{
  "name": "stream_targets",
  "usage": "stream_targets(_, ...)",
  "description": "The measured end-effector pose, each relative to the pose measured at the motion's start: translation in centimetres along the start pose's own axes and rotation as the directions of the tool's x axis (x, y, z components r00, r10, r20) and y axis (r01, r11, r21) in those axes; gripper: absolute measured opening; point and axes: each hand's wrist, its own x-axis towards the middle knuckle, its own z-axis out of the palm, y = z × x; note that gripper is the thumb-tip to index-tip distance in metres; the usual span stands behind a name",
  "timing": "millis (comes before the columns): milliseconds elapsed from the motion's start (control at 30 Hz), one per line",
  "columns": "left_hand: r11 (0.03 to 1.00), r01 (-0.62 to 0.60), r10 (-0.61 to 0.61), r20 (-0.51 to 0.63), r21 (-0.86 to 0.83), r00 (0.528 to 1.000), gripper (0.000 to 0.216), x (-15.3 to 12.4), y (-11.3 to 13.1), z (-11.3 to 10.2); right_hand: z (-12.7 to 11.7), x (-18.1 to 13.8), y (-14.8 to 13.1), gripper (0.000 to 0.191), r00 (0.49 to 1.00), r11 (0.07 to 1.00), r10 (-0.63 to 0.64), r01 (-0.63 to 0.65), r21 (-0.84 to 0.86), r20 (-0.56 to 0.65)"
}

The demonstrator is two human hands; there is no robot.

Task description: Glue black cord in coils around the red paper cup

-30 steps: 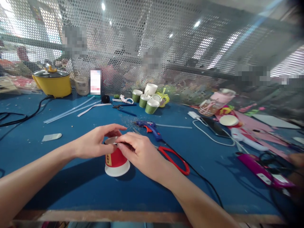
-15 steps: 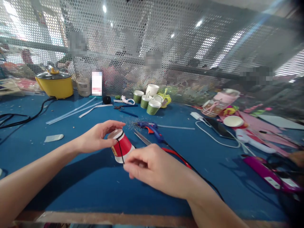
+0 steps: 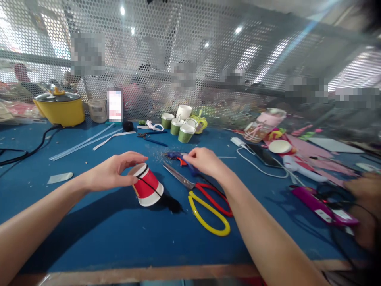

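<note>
My left hand (image 3: 108,171) is closed around the upper end of a red and white paper cup (image 3: 146,186), which stands upside down and slightly tilted on the table. A black cord (image 3: 152,187) runs around the cup's top and down its side to a black fuzzy tassel (image 3: 172,204) lying to the right. Farther off, my right hand (image 3: 204,161) has its fingers closed on the blue glue gun (image 3: 174,155), partly covering it. Between the cup and my right forearm lie large scissors (image 3: 182,178) with one red and one yellow handle.
Behind stand several small green and white cups (image 3: 186,134), pliers (image 3: 152,139) and clear glue sticks (image 3: 86,143). At the back left is a yellow pot (image 3: 64,111). A phone (image 3: 262,155), a purple power strip (image 3: 320,204) and another person's hand (image 3: 364,190) are on the right.
My right hand has let go of the black cord and moved away to the glue gun, uncovering the scissors and tassel. The left hand stays on the cup. The view has shifted slightly right.
</note>
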Motion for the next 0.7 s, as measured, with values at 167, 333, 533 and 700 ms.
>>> stream_targets(167,0.989,-0.029,0.028,0.012,0.147,1.000,0.039,0.0,0.0,-0.4,2.1,1.4,0.5,0.014,0.996,0.999,0.044,-0.044,-0.005,0.074)
stream_targets(333,0.979,-0.011,0.005,0.029,0.206,1.000,0.040,-0.1,0.0,-0.7,2.6,1.6,0.9,0.003,0.991,0.982,0.081,-0.097,0.164,0.104)
stream_targets(533,0.981,0.032,-0.040,0.037,0.191,0.999,0.039,-0.1,0.1,-0.9,1.1,-0.6,0.4,0.002,0.982,0.869,-0.071,-0.024,0.494,0.173)
stream_targets(700,0.990,0.046,-0.051,0.036,0.135,0.998,0.039,0.0,-0.1,-1.0,0.4,-2.6,-0.9,0.016,0.963,0.617,-0.176,-0.053,0.785,0.203)
